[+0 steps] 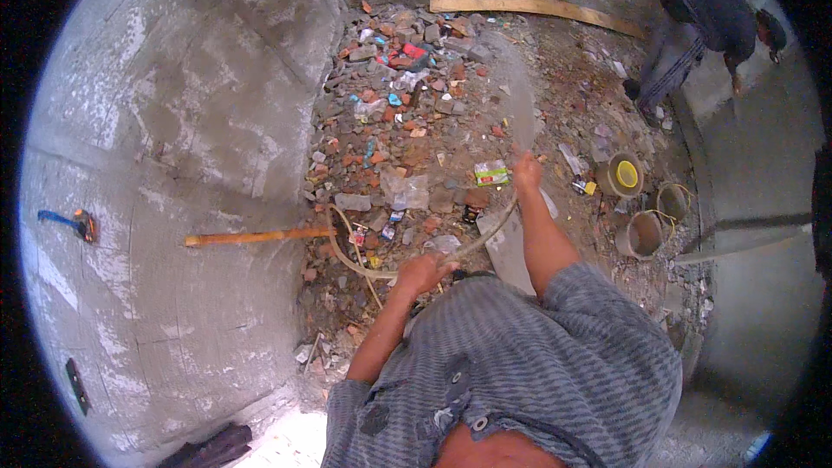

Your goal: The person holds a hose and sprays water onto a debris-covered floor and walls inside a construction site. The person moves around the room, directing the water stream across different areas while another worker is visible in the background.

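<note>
A pale, flexible hose (494,232) runs between my two hands. Its end is in my right hand (526,173), stretched out ahead of me with the fingers closed round it. From there a whitish spray of water (520,100) fans forward over the rubble-strewn ground. Close to my waist, my left hand (423,274) is closed on the same hose. Beyond that hand, the hose loops out to the left over the debris. Under my right forearm lies a flat grey board or slab (510,256), partly hidden.
Broken bricks and litter (416,139) cover the floor. A wooden plank (537,5) lies along the far wall; a timber piece (260,237) leans left. Several buckets (640,236) stand to the right. Another person (706,30) bends over at the far right, beside the wall.
</note>
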A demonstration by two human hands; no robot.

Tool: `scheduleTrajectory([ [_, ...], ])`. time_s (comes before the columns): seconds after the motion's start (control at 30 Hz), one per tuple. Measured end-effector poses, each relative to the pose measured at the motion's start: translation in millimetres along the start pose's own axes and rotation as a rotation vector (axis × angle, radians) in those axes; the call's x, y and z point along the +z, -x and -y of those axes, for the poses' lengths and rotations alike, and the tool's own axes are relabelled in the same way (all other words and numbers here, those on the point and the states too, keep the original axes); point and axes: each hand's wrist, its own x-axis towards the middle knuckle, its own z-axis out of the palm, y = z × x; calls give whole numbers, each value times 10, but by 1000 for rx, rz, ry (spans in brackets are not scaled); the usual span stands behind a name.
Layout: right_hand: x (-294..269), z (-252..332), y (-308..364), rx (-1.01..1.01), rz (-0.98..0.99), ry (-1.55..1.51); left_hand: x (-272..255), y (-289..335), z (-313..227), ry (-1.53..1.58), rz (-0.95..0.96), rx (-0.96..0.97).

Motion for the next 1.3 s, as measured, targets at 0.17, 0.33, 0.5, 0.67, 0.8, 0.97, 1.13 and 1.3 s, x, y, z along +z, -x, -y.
scheduleTrajectory([
  [0.17,-21,-287,-50,-71,-56,62,-4,-23,43,12,-12,28],
  [0.33,142,-805,-182,163,11,10,42,-47,114,-24,23,14],
  [0.5,40,-764,-136,7,-104,-60,90,-87,84,-64,-6,-3],
  [0.67,-171,-440,-155,79,-72,-84,23,-93,18,-40,16,-12],
  [0.8,-291,-313,-144,130,-103,-116,23,-100,-20,-8,-27,7],
  [0.97,-373,-484,-75,183,-65,-69,23,-82,3,-34,-25,29],
  [1.13,-63,-1230,-303,209,6,-48,52,-1,43,-70,-1,39],
  [1.3,250,-2099,-323,107,58,-154,81,114,135,-103,36,67],
])
